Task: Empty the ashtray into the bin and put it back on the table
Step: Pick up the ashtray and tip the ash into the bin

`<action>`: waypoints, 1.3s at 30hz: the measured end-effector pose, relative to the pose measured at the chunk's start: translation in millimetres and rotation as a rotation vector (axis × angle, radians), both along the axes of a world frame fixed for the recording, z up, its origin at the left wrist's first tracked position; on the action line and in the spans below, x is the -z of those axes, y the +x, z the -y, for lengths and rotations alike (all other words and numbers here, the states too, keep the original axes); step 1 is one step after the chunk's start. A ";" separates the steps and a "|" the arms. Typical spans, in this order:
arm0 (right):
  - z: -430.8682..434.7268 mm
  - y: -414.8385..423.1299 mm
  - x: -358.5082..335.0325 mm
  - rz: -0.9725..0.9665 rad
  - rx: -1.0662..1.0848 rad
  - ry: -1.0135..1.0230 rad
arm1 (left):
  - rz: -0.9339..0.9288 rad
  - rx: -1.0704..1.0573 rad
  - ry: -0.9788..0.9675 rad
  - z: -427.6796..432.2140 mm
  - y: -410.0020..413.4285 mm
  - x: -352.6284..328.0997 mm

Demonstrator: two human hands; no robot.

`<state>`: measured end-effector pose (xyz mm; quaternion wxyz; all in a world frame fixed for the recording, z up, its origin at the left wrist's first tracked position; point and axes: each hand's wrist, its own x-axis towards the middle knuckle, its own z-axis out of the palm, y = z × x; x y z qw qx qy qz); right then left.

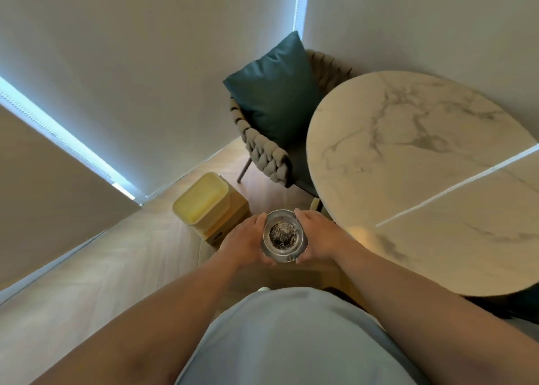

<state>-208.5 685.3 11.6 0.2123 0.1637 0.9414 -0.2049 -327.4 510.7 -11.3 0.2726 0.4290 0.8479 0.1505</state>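
Observation:
A round clear glass ashtray (283, 236) with dark grey ash in its middle is held level in front of my body, above the wooden floor. My left hand (245, 240) grips its left side and my right hand (316, 234) grips its right side. A yellow bin (201, 202) with a closed-looking lid stands on the floor just left of and beyond the ashtray. The round white marble table (423, 180) is to the right, its edge close to my right wrist.
A woven grey chair (264, 148) with a teal cushion (275, 93) stands behind the table and right of the bin. Pale blinds cover the walls behind. Wooden floor stretches to the left.

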 end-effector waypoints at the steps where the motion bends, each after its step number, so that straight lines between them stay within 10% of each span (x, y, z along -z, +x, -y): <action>1: 5.4 -9.1 -0.1 0.005 -0.021 -0.006 | 0.002 -0.028 -0.001 8.5 -3.5 0.3; 39: -0.9 -312.3 15.5 0.157 -0.800 -0.147 | 0.152 -0.854 -0.048 28.2 -142.1 5.4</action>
